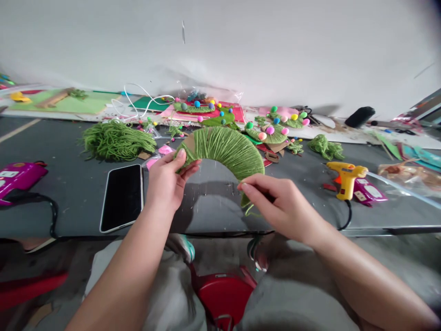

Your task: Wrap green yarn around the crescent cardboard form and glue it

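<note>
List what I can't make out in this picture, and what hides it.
All in the head view:
Green yarn-wrapped cardboard crescent: back face turned away; lower end partly behind the right hand.
Its fingers: whether they pinch a yarn strand; contact too small.
Magenta plastic device at left: cut off by the left edge.
Magenta plastic piece at right: partly behind the yellow plastic glue gun.

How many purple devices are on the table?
2. One purple device is at the far left of the table, cut off by the picture's edge; a second purple device is on the right, beside the yellow glue gun.
</note>
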The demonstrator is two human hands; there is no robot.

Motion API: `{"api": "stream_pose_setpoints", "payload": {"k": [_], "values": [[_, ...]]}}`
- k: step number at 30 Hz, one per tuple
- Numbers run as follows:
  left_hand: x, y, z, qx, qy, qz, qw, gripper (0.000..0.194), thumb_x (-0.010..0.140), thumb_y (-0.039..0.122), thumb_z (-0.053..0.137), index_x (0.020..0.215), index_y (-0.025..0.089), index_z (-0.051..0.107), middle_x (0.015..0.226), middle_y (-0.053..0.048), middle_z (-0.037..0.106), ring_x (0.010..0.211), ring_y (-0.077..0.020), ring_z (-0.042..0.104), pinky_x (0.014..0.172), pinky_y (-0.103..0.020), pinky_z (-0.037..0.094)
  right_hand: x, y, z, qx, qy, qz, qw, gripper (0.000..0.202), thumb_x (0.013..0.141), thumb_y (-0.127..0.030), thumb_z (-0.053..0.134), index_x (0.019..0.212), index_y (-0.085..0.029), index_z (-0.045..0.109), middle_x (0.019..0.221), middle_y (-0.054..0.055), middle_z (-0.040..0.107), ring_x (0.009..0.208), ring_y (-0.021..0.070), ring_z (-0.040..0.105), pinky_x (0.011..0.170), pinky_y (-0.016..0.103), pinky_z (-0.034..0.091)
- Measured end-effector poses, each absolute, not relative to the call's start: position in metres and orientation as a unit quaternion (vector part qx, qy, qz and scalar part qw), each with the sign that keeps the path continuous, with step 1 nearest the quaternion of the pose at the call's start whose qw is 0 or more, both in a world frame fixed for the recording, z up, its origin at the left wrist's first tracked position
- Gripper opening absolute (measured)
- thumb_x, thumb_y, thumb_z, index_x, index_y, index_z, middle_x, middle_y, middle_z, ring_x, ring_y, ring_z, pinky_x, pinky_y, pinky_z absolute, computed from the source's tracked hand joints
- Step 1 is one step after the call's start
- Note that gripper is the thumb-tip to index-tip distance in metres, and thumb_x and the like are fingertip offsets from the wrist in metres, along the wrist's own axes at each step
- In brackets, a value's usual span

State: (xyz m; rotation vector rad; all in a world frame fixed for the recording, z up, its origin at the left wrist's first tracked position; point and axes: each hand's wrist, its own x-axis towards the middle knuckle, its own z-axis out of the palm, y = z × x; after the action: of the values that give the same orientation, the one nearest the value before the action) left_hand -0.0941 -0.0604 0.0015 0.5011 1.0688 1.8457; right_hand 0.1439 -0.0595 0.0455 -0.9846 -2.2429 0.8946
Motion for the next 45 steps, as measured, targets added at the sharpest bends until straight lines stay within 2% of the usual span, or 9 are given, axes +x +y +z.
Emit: {"api": "stream_pose_setpoints", "payload": {"k": [6,11,14,24,28,32,36,38,45], "values": [[-0.087,-0.058,-0.003,0.251,0.45,0.735,0.441,0.016,0.073,0.023,0.082,0.082,0.013,0.073,0.078,-0.005,0.074,0.068,-0.0166,0.074,0.069,-0.028,0.061,0.159,-0.048,0.054,-0.315,-0.88,0.231,0.27,0.016,0.099,-0.028,0.054,0.099,-0.019,0.068,0.075,0.0,0.065,0.061,0.0099,0.05,0.06,0.023,0.04],[-0.08,-0.058,-0.007,0.249,0.447,0.737,0.441,0.018,0.073,0.026,0.084,0.081,0.015,0.072,0.08,-0.001,0.073,0.074,-0.0153,0.075,0.084,-0.031,0.062,0.15,-0.06,0.049,-0.233,-0.934,0.213,0.165,0.021,0.102,-0.024,0.046,0.1,-0.018,0.066,0.077,0.001,0.065,0.062,0.0106,0.05,0.06,0.025,0.036],[-0.077,-0.059,-0.008,0.253,0.451,0.728,0.451,0.018,0.076,0.029,0.083,0.083,0.015,0.072,0.079,-0.001,0.073,0.076,-0.0147,0.075,0.082,-0.028,0.061,0.143,-0.065,0.042,-0.204,-0.951,0.193,0.127,0.026,0.103,-0.024,0.041,0.092,-0.018,0.063,0.074,0.001,0.063,0.062,0.0115,0.048,0.058,0.026,0.032],[-0.074,-0.059,-0.008,0.228,0.459,0.714,0.477,0.023,0.072,0.032,0.084,0.085,0.017,0.071,0.087,-0.002,0.076,0.081,-0.0158,0.076,0.079,-0.026,0.059,0.131,-0.071,0.028,-0.174,-0.963,0.182,0.099,0.029,0.104,-0.025,0.036,0.09,-0.017,0.061,0.073,0.001,0.062,0.058,0.0109,0.045,0.056,0.027,0.029],[-0.076,-0.06,-0.008,0.264,0.472,0.709,0.453,0.022,0.075,0.032,0.082,0.085,0.015,0.073,0.082,-0.002,0.074,0.077,-0.0146,0.074,0.076,-0.025,0.059,0.137,-0.07,0.035,-0.184,-0.958,0.177,0.132,0.023,0.102,-0.022,0.043,0.092,-0.017,0.063,0.073,0.0,0.063,0.06,0.0107,0.05,0.057,0.027,0.032],[-0.079,-0.063,-0.008,0.351,0.489,0.686,0.408,0.024,0.076,0.033,0.082,0.088,0.015,0.075,0.08,-0.002,0.072,0.07,-0.0145,0.072,0.069,-0.026,0.06,0.153,-0.057,0.047,-0.195,-0.938,0.134,0.255,0.013,0.095,-0.016,0.055,0.102,-0.016,0.066,0.075,0.0,0.066,0.062,0.0102,0.054,0.059,0.025,0.039],[-0.077,-0.072,0.001,0.417,0.494,0.604,0.466,0.024,0.075,0.036,0.083,0.088,0.017,0.075,0.079,-0.002,0.074,0.07,-0.0166,0.072,0.068,-0.027,0.061,0.169,-0.036,0.055,-0.217,-0.889,0.063,0.398,0.018,0.09,-0.012,0.065,0.106,-0.017,0.07,0.08,0.002,0.069,0.061,0.0099,0.053,0.06,0.024,0.044],[-0.073,-0.077,0.007,0.455,0.493,0.537,0.511,0.023,0.075,0.036,0.083,0.086,0.017,0.074,0.079,-0.002,0.074,0.071,-0.0173,0.073,0.068,-0.026,0.06,0.174,-0.027,0.055,-0.24,-0.866,0.045,0.437,0.017,0.09,-0.013,0.066,0.104,-0.02,0.072,0.078,0.002,0.069,0.058,0.0101,0.051,0.059,0.024,0.045],[-0.068,-0.086,0.02,0.596,0.464,0.362,0.546,0.022,0.087,0.04,0.072,0.091,0.019,0.074,0.08,-0.001,0.074,0.072,-0.0129,0.069,0.064,-0.019,0.052,0.167,-0.009,0.039,-0.278,-0.862,0.112,0.408,0.012,0.095,-0.025,0.063,0.097,-0.02,0.074,0.08,0.002,0.071,0.062,0.0114,0.056,0.06,0.026,0.046]]}}
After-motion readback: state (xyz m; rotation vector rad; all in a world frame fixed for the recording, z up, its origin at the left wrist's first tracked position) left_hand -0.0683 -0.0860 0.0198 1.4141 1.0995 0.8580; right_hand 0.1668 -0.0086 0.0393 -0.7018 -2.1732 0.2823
